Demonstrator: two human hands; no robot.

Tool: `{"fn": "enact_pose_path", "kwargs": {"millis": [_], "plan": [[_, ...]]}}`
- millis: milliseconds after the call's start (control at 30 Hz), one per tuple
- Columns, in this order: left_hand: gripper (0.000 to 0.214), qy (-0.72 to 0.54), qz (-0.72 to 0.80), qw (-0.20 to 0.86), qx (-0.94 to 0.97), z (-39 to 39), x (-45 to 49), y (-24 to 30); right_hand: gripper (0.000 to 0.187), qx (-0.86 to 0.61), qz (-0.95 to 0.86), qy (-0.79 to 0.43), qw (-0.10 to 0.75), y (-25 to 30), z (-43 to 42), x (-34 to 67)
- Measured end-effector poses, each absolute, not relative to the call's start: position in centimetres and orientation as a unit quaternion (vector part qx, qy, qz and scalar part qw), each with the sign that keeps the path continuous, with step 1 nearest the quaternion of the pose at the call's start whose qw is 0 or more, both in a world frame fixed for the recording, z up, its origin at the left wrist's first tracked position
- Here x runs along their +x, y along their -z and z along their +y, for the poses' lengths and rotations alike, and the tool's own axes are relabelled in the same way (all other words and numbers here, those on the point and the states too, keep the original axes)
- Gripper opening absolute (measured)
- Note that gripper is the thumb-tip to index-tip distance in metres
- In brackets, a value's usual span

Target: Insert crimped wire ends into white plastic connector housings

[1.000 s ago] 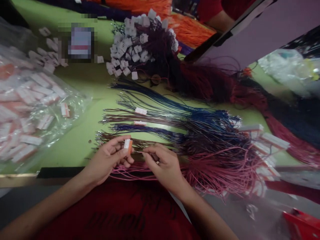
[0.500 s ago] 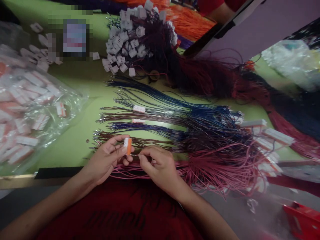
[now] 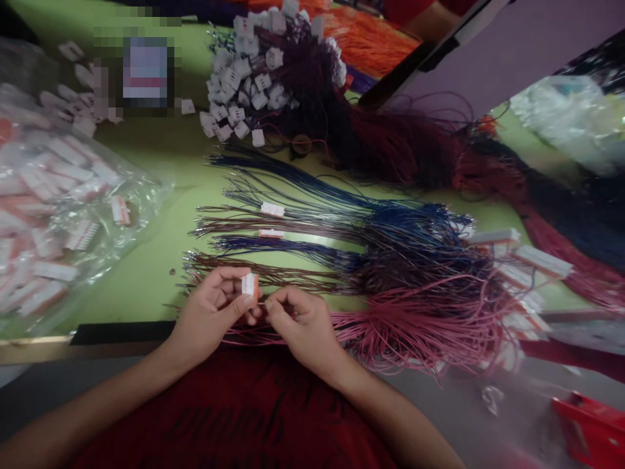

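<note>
A: Nearest first. Hands?

B: Left hand point(image 3: 212, 312) pinches a small white connector housing point(image 3: 249, 284) between thumb and fingers, clamped on it. Right hand point(image 3: 297, 322) sits just at 3 o'clock of it, fingertips pinched together on what looks like a pink wire point(image 3: 260, 303); the wire end is too thin to confirm.

A: Relation between them?

B: Housing lies at 10 o'clock from the right fingertips, nearly touching. Its long axis stands roughly upright in the grip, 12 to 6. The wire runs about 3 to 9 toward it. Left hand already has the housing; right is the one closing in.

A: Further out?

B: Pink wire bundle point(image 3: 420, 326) fans to 3 o'clock. Beyond the hands, brown wires point(image 3: 273, 277), then blue wires point(image 3: 312, 195) across the green table point(image 3: 146, 286). Clear bag of connectors point(image 3: 53, 208) at 9 o'clock. Pile of white housings point(image 3: 249, 85) on dark leads at 12. Another person's red sleeve point(image 3: 415, 10) at the far edge.
</note>
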State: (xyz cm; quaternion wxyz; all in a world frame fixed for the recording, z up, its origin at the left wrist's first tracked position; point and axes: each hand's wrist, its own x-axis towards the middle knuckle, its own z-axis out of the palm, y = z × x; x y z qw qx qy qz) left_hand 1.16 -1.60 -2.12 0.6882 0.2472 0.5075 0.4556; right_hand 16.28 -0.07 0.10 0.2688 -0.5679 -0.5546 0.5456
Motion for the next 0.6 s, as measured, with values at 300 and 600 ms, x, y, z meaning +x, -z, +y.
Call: {"fn": "enact_pose_path", "kwargs": {"millis": [300,600], "plan": [[0.028,-0.442,0.525,0.683,0.250,-2.5,1.2,1.9,0.020,-0.554,-0.555,-0.557,0.273,0.0,-0.7,15.5],[0.027,-0.438,0.508,0.705,0.229,-2.0,0.0,2.2,0.021,-0.513,-0.604,-0.558,0.246,-0.2,0.1,16.3]]}}
